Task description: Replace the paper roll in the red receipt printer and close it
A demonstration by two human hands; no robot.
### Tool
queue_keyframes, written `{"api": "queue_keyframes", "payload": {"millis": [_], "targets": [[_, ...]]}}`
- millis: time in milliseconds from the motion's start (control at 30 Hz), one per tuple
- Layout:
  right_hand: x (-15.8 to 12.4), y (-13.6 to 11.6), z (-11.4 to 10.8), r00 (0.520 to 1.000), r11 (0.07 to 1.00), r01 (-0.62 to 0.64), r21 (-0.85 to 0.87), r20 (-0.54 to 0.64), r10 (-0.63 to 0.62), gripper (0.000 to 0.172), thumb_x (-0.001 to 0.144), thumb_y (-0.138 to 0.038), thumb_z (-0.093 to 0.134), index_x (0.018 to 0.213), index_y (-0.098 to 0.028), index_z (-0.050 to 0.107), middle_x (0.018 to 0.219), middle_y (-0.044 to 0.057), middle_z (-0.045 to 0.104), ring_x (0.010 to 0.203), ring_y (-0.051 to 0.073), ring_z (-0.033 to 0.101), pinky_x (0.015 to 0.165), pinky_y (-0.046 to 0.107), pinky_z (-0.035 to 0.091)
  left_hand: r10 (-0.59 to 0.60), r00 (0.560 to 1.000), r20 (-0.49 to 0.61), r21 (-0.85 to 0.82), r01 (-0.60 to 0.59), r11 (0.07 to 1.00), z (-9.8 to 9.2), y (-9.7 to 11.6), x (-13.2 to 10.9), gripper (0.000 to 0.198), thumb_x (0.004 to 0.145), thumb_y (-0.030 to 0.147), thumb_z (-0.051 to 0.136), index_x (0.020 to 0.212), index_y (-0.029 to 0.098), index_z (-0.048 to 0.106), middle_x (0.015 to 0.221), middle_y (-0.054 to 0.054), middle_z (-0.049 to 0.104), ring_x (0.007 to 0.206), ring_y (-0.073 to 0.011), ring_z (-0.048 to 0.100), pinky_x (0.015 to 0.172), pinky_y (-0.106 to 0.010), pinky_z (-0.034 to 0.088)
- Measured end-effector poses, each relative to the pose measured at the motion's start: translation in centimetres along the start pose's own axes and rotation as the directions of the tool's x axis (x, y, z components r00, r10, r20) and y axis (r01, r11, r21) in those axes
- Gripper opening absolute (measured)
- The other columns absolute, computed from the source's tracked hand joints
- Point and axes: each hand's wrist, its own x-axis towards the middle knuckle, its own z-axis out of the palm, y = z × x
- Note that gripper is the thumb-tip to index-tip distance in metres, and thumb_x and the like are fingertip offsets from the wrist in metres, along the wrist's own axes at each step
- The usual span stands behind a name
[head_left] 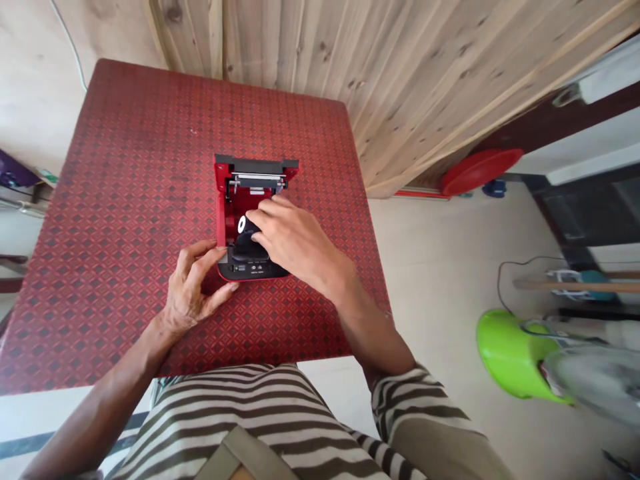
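Note:
A small red and black device [254, 272] stands on the patterned red table [150, 140], its lid [256, 167] raised at the far side. Inside its compartment is a dark roll [243, 225] with a white core, its end facing left. The fingers of my right hand [295, 237] are closed around the roll from the right and hide part of it. At the device's near left corner, my left hand [193, 283] rests its fingertips against the casing, thumb apart from the fingers.
Wooden planks [320, 40] border the far edge of the table. On the floor to the right are a green plastic container [510, 353], a red basin [480, 171] and a thin cable. A purple object [15, 170] is at the far left.

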Motion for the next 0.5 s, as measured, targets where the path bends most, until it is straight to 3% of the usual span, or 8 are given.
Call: {"api": "queue_keyframes", "payload": {"millis": [300, 500], "targets": [[3.4, -0.1, 1.2, 0.972, 0.994, -0.046, -0.101, 0.224, 0.068, 0.029, 0.103, -0.005, 0.048, 0.112, -0.008, 0.076, 0.11, 0.019, 0.077, 0.108, 0.03, 0.073, 0.082, 0.038, 0.055, -0.025, 1.0, 0.014, -0.035, 0.026, 0.999, -0.1, 0.3, 0.0, 0.062, 0.094, 0.042, 0.073, 0.148, 0.022, 0.05, 0.129, -0.013, 0.062, 0.118, -0.0245, 0.067, 0.096, -0.037, 0.062], [4.0, 0.6, 2.0, 0.974, 0.997, -0.062, -0.052, 0.213, 0.072, 0.03, 0.102, -0.005, 0.048, 0.112, -0.008, 0.076, 0.113, 0.02, 0.078, 0.105, 0.031, 0.075, 0.086, 0.041, 0.055, -0.022, 1.0, 0.019, -0.048, 0.023, 0.999, 0.0, 0.2, 0.0, 0.063, 0.094, 0.041, 0.074, 0.148, 0.02, 0.05, 0.13, -0.015, 0.062, 0.119, -0.0253, 0.066, 0.098, -0.038, 0.062]]}}
